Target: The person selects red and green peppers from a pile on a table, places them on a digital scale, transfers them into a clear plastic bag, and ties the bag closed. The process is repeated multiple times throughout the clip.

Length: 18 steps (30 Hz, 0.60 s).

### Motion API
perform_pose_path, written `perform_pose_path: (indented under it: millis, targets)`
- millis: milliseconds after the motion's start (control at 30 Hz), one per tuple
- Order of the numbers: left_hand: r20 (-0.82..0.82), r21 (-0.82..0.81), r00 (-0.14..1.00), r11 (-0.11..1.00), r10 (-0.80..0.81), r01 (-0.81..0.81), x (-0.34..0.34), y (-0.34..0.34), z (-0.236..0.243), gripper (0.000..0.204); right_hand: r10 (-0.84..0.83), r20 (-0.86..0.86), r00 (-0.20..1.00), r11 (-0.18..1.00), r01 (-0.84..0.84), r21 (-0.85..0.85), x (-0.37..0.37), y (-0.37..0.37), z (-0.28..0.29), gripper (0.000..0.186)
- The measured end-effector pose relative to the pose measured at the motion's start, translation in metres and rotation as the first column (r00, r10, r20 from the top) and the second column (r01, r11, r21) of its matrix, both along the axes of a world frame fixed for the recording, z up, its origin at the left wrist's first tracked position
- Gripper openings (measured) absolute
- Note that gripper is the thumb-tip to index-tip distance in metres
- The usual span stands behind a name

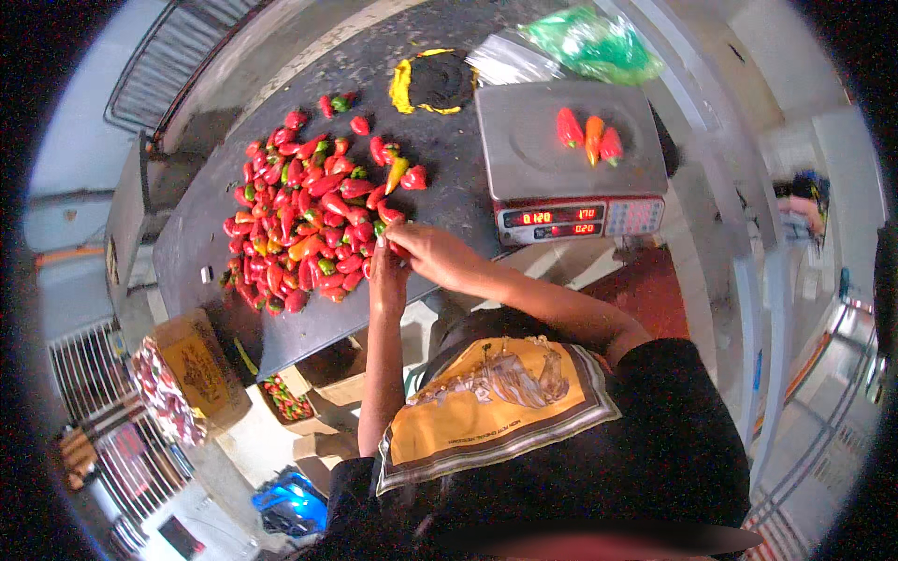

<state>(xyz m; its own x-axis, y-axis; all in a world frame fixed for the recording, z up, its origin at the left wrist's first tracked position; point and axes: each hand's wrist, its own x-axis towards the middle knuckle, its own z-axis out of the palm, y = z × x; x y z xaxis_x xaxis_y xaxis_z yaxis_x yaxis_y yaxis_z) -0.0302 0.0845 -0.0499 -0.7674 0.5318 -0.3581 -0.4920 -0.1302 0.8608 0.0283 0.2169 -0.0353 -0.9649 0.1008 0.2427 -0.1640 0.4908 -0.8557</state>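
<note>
Head view: a dark table (449, 210) spreads from nine to twelve o'clock, a cardboard box (192, 374) at eight. At centre, the left hand (388, 276) and right hand (426, 251) meet beside the heaped peppers (299, 220) at ten, fingers bent together; their overlap hides whether they grip one. The peppers are glossy, tapered, mostly red; three lie on the flat-topped scale (552, 178) toward one-thirty, near a crumpled green plastic bag (594, 45).

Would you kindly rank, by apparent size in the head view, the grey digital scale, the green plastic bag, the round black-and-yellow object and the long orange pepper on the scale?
1. Grey digital scale
2. Green plastic bag
3. Round black-and-yellow object
4. Long orange pepper
</note>
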Motion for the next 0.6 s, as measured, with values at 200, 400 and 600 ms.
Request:
perform_pose_path:
  millis: [200,400,600]
  targets:
    - [-0.308,-0.298,0.947,0.936,0.091,-0.187,-0.05,-0.031,0.015,0.027,-0.062,0.08,0.995,0.983,0.075,-0.168,-0.041,0.041,0.037,0.034]
    - [-0.741,-0.491,0.67,0.723,-0.054,-0.486,-0.134,-0.072,0.001,0.023,-0.491,-0.004,0.871,0.85,0.481,0.213,-0.125,0.177,0.0,0.018]
    - [-0.808,-0.583,0.494,0.549,-0.32,-0.598,-0.178,-0.09,-0.012,0.034,-0.546,0.118,0.829,0.488,0.2,0.85,-0.17,0.341,-0.113,0.045]
